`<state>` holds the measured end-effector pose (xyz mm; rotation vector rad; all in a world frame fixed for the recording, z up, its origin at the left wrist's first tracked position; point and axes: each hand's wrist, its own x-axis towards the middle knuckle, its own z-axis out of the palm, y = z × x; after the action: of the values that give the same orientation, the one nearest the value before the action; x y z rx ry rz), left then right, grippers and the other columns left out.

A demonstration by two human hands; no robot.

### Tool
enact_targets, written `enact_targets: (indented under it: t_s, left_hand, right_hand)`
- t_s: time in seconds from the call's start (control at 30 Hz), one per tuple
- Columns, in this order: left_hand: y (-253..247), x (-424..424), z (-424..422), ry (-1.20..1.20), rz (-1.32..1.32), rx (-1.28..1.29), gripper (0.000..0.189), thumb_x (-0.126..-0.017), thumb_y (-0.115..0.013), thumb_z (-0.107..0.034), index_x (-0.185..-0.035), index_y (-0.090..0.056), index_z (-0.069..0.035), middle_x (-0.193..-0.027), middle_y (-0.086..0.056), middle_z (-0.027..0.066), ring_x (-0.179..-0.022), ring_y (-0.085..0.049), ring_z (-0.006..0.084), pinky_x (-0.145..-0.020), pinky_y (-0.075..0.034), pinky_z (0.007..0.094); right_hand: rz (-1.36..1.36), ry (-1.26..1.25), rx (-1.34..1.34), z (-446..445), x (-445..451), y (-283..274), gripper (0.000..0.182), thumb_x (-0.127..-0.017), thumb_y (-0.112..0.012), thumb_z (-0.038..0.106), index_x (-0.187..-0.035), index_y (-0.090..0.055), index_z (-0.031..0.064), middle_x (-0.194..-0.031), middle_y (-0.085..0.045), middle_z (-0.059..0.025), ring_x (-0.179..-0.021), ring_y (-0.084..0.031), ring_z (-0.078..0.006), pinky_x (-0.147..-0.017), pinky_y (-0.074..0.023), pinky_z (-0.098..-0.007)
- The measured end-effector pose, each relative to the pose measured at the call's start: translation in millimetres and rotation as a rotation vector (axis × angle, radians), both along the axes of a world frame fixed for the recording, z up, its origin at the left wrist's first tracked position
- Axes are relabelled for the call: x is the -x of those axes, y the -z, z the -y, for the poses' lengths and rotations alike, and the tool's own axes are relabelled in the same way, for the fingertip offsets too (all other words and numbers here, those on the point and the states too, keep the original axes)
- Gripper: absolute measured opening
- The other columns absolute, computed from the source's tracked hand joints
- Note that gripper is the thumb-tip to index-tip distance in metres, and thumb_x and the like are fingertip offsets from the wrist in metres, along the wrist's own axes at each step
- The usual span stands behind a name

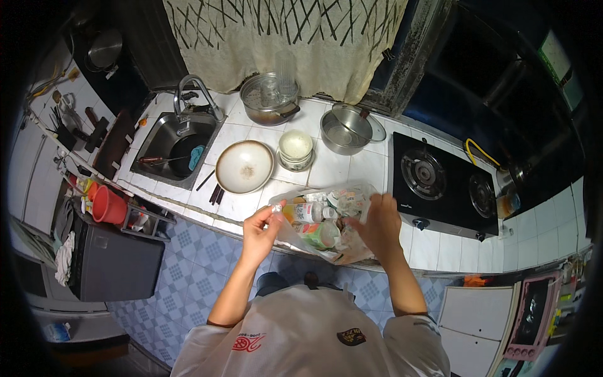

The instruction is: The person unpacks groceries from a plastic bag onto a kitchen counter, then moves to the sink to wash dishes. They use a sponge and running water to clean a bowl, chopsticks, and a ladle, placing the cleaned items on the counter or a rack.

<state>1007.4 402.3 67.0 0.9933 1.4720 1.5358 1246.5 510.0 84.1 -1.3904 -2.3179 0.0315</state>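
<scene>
A translucent plastic bag (292,195) gapes at the counter's front edge. Pinched between the thumb and fingers of my left hand (261,231) is its left rim. At the opposite rim my right hand (384,226) has its fingers curled on the plastic, with the thumb stretched inward over the contents; it is slightly blurred. Inside lie a plastic drink bottle (306,212) with a white cap, a green and white cup-like container (322,234) and crumpled wrappers (346,200). The bottom of the bag is hidden beneath this rubbish.
Behind the bag are a large bowl (245,165), chopsticks (216,194), stacked small bowls (296,143), a steamer pot (268,113) and a pot (343,141) with a tilted glass lid. A sink (158,174) lies left, a gas stove (443,188) right.
</scene>
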Motion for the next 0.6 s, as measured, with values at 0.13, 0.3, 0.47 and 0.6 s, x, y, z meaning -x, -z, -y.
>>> enact_targets:
  t_s: [0.13, 0.3, 0.47, 0.6]
  left_hand:
    - [16, -12, 3, 0.194, -0.666, -0.241, 0.060, -0.066, -0.070, -0.005, -0.122, -0.049, -0.009, -0.104, -0.041, 0.0128, -0.099, -0.041, 0.0273, -0.085, -0.038, 0.0346]
    - [50, -60, -21, 0.428, -0.977, -0.345, 0.060, -0.069, -0.070, -0.021, -0.125, -0.048, -0.015, -0.122, -0.034, 0.0235, -0.113, -0.034, 0.0412, -0.097, -0.027, 0.0501]
    - [93, -85, -86, 0.490, -1.032, -0.320, 0.047, -0.074, -0.062, -0.017, -0.119, -0.051, -0.013, -0.137, -0.023, 0.0240, -0.129, -0.021, 0.0405, -0.103, -0.017, 0.0571]
    - [109, -90, -117, 0.530, -1.072, -0.268, 0.042, -0.075, -0.058, -0.018, -0.116, -0.053, -0.011, -0.136, -0.031, 0.0150, -0.131, -0.020, 0.0364, -0.105, -0.010, 0.0576]
  right_hand:
    - [0.344, 0.119, 0.185, 31, -13, 13, 0.045, -0.067, -0.072, 0.037, -0.087, -0.052, 0.0017, -0.084, -0.053, -0.0128, -0.081, -0.056, -0.0284, -0.059, -0.0471, -0.0384]
    - [-0.459, 0.158, 0.331, 9, -30, 35, 0.010, -0.080, -0.058, 0.011, -0.074, -0.052, 0.0051, -0.060, -0.052, -0.0060, -0.056, -0.053, -0.0173, -0.053, -0.0420, -0.0299]
    - [-0.829, -0.126, 0.465, -11, -10, 18, 0.009, -0.082, -0.053, 0.006, -0.076, -0.046, 0.0039, -0.063, -0.047, -0.0007, -0.060, -0.046, -0.0091, -0.055, -0.0392, -0.0242]
    - [-0.676, -0.144, 0.453, -2, 22, 16, 0.009, -0.080, -0.052, 0.008, -0.075, -0.046, 0.0034, -0.062, -0.044, -0.0048, -0.060, -0.044, -0.0117, -0.056, -0.0382, -0.0261]
